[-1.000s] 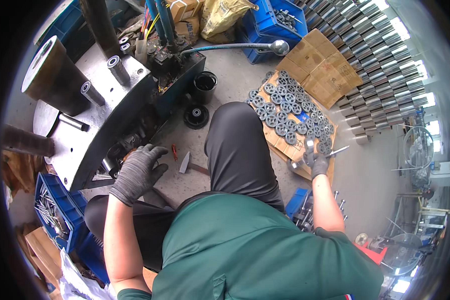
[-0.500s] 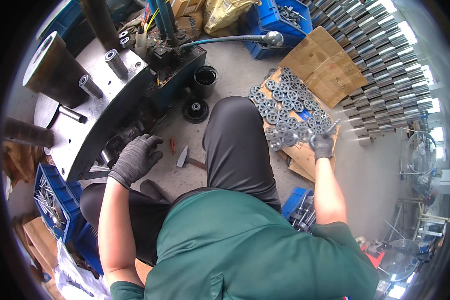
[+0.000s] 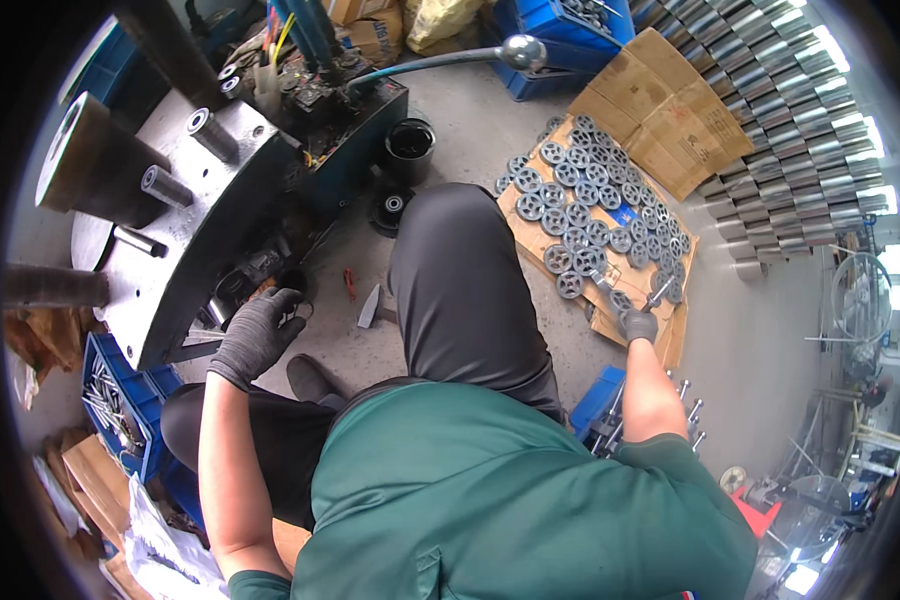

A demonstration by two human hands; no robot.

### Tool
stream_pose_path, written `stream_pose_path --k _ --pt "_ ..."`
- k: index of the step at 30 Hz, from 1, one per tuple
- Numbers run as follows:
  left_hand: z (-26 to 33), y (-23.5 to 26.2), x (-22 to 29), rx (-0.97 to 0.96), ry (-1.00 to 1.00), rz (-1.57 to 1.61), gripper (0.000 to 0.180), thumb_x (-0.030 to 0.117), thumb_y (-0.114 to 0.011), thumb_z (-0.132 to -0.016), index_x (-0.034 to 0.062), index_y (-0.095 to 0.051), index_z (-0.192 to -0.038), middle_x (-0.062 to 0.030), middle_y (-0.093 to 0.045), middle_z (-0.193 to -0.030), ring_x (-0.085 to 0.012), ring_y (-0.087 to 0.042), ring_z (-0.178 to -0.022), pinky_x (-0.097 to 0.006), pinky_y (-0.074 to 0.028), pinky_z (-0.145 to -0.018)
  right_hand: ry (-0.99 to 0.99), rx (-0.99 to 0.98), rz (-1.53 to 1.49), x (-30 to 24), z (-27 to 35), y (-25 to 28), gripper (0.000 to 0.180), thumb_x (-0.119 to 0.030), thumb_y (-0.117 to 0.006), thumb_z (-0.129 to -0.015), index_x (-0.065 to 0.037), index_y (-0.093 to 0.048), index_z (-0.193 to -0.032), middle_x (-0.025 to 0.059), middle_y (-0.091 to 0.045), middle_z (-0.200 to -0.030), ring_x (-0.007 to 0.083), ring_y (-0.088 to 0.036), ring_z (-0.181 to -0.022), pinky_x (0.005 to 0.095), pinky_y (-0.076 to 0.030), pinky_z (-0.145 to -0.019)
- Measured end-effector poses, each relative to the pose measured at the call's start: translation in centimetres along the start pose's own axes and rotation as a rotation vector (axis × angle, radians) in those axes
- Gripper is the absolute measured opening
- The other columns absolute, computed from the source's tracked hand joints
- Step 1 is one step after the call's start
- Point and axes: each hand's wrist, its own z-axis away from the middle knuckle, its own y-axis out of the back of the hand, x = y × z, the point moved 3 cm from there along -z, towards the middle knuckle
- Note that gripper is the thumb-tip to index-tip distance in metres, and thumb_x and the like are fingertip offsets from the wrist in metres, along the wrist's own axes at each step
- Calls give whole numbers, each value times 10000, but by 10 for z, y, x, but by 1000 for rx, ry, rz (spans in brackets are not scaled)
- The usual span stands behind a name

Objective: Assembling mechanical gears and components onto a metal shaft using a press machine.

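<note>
My right hand (image 3: 638, 325), in a grey glove, is closed at the near edge of a cardboard sheet (image 3: 530, 235) covered with several grey spoked metal wheels (image 3: 575, 215). Its fingers grip a spoked wheel (image 3: 620, 301), and a short metal shaft (image 3: 658, 292) sticks up beside them; whether the two are joined I cannot tell. Gloved the same way, my left hand (image 3: 260, 335) hovers beside the lower side of a round steel machine table (image 3: 185, 275). Thumb and fingers there are bent but apart, with a faint curved outline at their tips too small to name.
A hammer (image 3: 369, 306) and a red-handled tool (image 3: 349, 284) lie on the floor. Steel cylinders (image 3: 210, 135) stand on the machine table; a ball-ended lever (image 3: 523, 53) reaches across behind. Blue crates (image 3: 120, 400) hold metal parts. Stacked metal tubes (image 3: 790, 130) line the right.
My right hand has drawn back toward me from among the wheels, gripping one. My left hand has moved slightly down and its fingers have curled a little. The view has shifted slightly.
</note>
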Motion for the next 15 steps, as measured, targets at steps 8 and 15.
stream_pose_path --k 8,15 --pt "-15 -17 -5 -71 26 -5 386 180 -754 -900 53 -682 -1257 -182 -709 -1105 -357 -716 -1025 -449 -569 -901 -654 -242 -1150 58 2 -159 268 -331 -542 -1006 -138 -710 -1088 120 -741 -967 318 -701 -826 440 -589 -748" --pt "-18 -39 -34 -128 84 -36 404 169 -765 -882 38 -685 -1256 -192 -726 -1122 -366 -720 -1038 -459 -567 -922 -681 -435 -1032 68 -12 -121 247 -347 -568 -967 -144 -688 -1042 88 -729 -997 267 -714 -920 514 -594 -704"
